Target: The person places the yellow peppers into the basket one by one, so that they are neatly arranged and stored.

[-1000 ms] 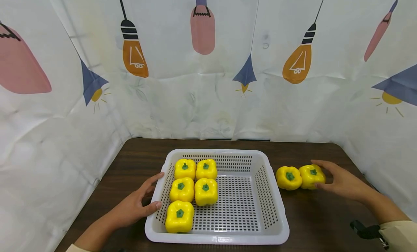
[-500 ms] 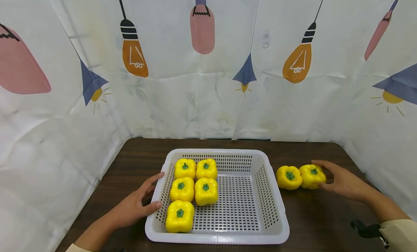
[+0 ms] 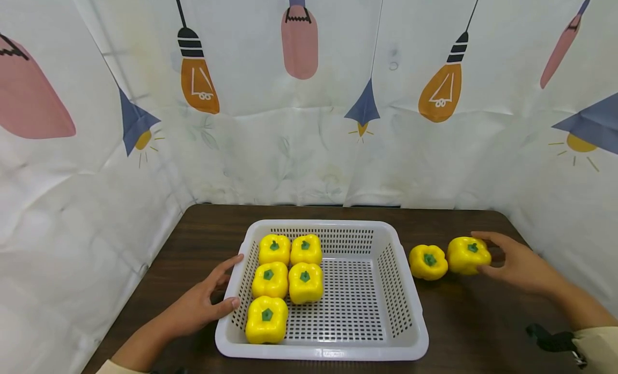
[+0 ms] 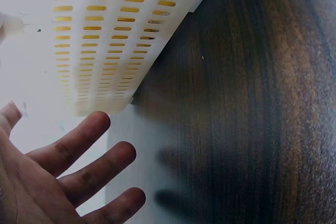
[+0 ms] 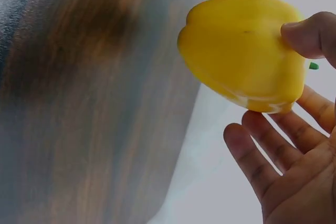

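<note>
In the head view my right hand [image 3: 519,264] pinches a yellow bell pepper [image 3: 465,256] with a green stem, between the thumb and fingers. The right wrist view shows this bell pepper [image 5: 241,51] tilted over the dark table, thumb on one side and fingertips below. Another yellow bell pepper [image 3: 427,262] stands just left of it. My left hand [image 3: 195,309] touches the left rim of a white perforated basket [image 3: 321,354] with index finger and thumb. Its other fingers [image 4: 100,174] reach out loosely beside the basket wall in the left wrist view.
Several yellow bell peppers [image 3: 305,284] stand stem up in the basket's left part; bare perforated floor shows in its right part. The dark wooden table [image 3: 227,215] ends at a white sheet [image 3: 309,165] printed with lamps, which surrounds it at the back and sides.
My right hand has moved the pinched bell pepper slightly up and to the right, away from the bell pepper beside it. The left hand and basket stay in place.
</note>
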A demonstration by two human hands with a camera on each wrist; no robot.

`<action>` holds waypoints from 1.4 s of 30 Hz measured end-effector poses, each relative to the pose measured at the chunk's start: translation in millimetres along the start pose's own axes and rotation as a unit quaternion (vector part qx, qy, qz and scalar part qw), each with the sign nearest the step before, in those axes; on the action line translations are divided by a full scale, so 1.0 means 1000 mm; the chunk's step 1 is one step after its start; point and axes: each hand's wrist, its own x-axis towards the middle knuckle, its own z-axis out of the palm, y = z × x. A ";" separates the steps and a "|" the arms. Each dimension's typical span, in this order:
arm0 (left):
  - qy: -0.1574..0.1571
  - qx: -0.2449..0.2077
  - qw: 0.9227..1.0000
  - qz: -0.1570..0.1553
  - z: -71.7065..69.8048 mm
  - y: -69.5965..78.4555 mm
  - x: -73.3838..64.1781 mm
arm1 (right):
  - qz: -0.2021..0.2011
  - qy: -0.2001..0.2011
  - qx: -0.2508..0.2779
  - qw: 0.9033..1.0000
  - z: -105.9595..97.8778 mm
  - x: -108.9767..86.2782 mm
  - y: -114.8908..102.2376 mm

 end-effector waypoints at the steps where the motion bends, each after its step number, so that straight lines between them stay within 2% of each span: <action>1: 0.000 0.000 1.000 -0.001 0.000 0.000 0.000 | -0.006 0.007 -0.003 1.000 -0.002 -0.001 -0.001; 6: 0.000 -0.004 1.000 -0.001 0.000 0.001 0.000 | -0.029 0.030 -0.004 0.999 -0.011 -0.004 -0.008; 19: -0.003 -0.008 1.000 0.002 0.000 0.002 0.000 | -0.033 0.046 -0.037 0.998 -0.032 -0.004 -0.038; 34: -0.001 0.000 1.000 0.005 0.000 0.001 -0.001 | -0.104 0.060 -0.051 0.991 -0.035 0.000 -0.073; 42: -0.001 -0.002 1.000 0.008 0.001 0.001 0.000 | -0.155 0.058 -0.033 0.986 -0.029 0.002 -0.086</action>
